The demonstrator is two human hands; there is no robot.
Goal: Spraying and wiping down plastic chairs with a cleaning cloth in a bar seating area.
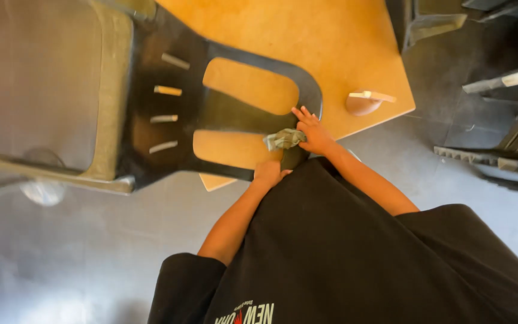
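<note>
Head view: black chair (151, 114) tilted against the orange table (343, 48). Left hand (269, 173) grips the backrest's lower edge, fingers curled out of sight. Green cloth (284, 138) pressed on the backrest under right hand (313, 132), fingers spread; cloth mostly covered

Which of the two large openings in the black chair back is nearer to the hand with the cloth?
The lower opening of the black chair: the right hand presses the grey-green cloth beside it. The upper opening lies farther up.
</note>
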